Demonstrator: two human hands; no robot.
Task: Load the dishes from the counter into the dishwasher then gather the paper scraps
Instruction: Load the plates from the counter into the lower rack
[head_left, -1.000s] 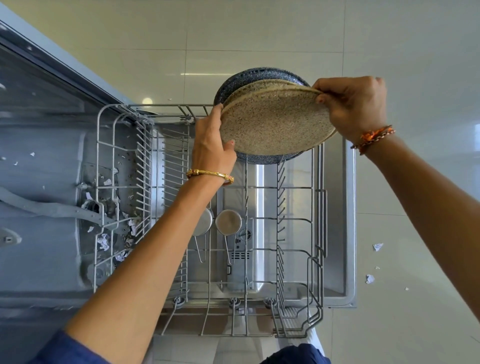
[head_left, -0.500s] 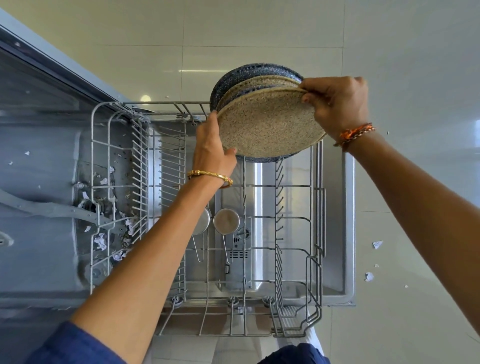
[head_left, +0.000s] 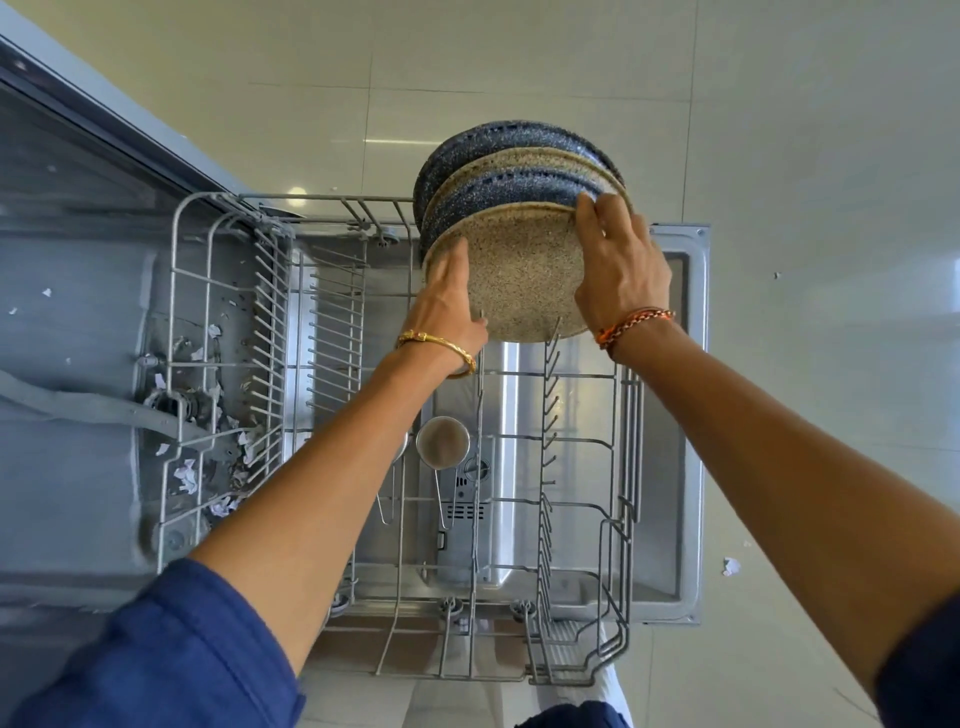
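Note:
The dishwasher's lower wire rack (head_left: 629, 467) is pulled out over the open door. At its far end several plates stand upright on edge: a beige speckled plate (head_left: 519, 275) in front, then a blue plate (head_left: 509, 189), another beige one and a second blue plate (head_left: 498, 137). My left hand (head_left: 447, 301) lies with straight fingers against the front plate's left rim. My right hand (head_left: 618, 265) holds the same plate on its right side, fingertips curled over the top rim. Torn paper scraps (head_left: 187, 478) lie in the dishwasher tub at the left.
Two small steel cups with long handles (head_left: 443, 441) lie under the rack's middle. The steel door (head_left: 693, 415) frames the rack on the right. More paper scraps (head_left: 731, 566) lie on the pale tiled floor at the right. Rows of tines fill the rack's left half.
The front beige plate has come down from its tilted, raised position and now stands upright among the tines. My right hand shifted from the rim's far side onto the plate's front.

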